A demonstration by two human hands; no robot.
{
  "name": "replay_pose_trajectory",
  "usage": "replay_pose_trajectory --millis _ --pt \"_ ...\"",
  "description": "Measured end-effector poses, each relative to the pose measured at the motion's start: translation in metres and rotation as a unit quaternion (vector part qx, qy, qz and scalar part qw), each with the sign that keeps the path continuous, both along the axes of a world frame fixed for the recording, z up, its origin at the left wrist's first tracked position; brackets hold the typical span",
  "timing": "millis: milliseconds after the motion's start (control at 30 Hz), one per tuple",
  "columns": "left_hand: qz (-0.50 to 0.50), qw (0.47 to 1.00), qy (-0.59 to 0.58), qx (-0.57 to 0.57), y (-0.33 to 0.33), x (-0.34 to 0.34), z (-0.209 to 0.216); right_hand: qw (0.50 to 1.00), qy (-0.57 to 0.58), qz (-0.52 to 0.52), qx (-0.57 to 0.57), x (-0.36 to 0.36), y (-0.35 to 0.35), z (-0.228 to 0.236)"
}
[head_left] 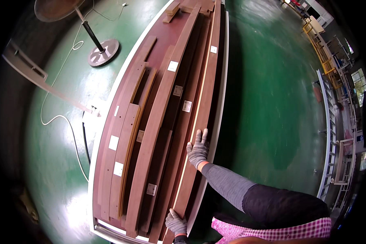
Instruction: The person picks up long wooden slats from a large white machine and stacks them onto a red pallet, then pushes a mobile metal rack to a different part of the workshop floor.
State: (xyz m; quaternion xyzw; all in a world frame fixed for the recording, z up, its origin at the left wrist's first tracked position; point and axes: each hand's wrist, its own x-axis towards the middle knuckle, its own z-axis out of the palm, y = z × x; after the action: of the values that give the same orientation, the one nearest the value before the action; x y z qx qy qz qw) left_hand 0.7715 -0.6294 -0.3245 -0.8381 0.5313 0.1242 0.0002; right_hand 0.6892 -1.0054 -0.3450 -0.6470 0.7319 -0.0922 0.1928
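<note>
A long brown board (207, 87), wood-like, with a pale strip along its left edge, lies at the right side of a stack of similar boards. My right hand (198, 151), in a grey knit glove, lies on its upper face. Its fingers stretch forward and the thumb sits apart near the left edge. Closer to me, my left hand (176, 223), gloved alike, is at the near part of the same board. Its fingers bend over the left edge; their undersides are hidden. A white label (213, 49) is stuck on the board's far part.
The boards lie on a long white-edged table (224, 77). Several shorter boards (128, 134) are stacked at its left. On the green floor (272, 101) stand a round-based stand (103, 53) and a loose cable (65, 117). A metal ladder-like frame (328, 138) runs along the right.
</note>
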Motion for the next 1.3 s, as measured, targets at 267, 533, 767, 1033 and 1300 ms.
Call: replay_pose_trajectory --millis 267,533,767,1033,1300 --pt "0.029 0.999 0.014 0.015 -0.016 -0.012 0.018 1.000 -0.015 0.019 -0.010 -0.005 -0.016 0.005" --pt "0.048 0.998 0.030 0.041 -0.025 -0.026 0.030 1.000 -0.016 0.027 0.000 -0.008 -0.030 0.011" --pt "0.061 0.997 0.050 0.025 -0.040 -0.033 0.055 0.997 -0.051 0.023 0.050 -0.010 -0.039 0.026" --pt "0.071 0.992 0.050 0.096 -0.047 -0.043 0.069 0.995 -0.041 0.046 0.078 -0.009 -0.059 0.041" --pt "0.053 0.996 0.041 0.056 -0.065 -0.037 0.107 0.981 0.098 0.119 0.120 -0.012 -0.066 0.042"
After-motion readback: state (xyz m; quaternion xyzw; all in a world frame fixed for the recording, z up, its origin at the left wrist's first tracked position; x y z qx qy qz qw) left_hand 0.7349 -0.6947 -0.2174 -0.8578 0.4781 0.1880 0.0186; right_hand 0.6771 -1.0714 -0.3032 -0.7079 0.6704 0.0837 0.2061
